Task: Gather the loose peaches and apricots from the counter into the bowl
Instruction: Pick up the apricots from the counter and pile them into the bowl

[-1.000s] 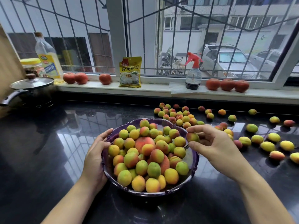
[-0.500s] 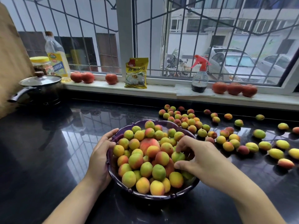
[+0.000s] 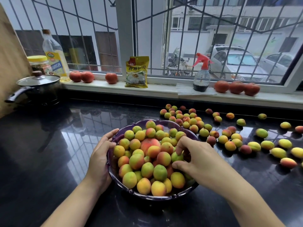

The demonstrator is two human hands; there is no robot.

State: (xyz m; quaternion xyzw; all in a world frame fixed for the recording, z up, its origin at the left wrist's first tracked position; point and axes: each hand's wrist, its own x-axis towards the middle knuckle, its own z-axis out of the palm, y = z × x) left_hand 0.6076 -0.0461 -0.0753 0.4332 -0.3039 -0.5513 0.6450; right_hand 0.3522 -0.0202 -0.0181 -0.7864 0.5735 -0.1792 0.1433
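A purple bowl (image 3: 148, 197) heaped with green, yellow and orange apricots and one larger red peach (image 3: 149, 143) stands on the black counter in front of me. My left hand (image 3: 100, 158) grips the bowl's left rim, thumb on the inside. My right hand (image 3: 196, 158) is over the right side of the pile, fingers and thumb curled round a green apricot (image 3: 176, 156) that sits among the others. Many loose apricots (image 3: 188, 118) lie on the counter behind and to the right of the bowl.
On the white window sill (image 3: 164, 90) stand tomatoes (image 3: 237, 87), a yellow packet (image 3: 136, 72), a red-topped spray bottle (image 3: 201, 74), an oil bottle (image 3: 55, 54) and a jar. A lidded black pot (image 3: 38, 89) sits far left. Glossy black counter (image 3: 41, 153) stretches to the left.
My right hand carried a green apricot from above the bowl's right rim down onto the pile. My left hand stayed on the left rim.
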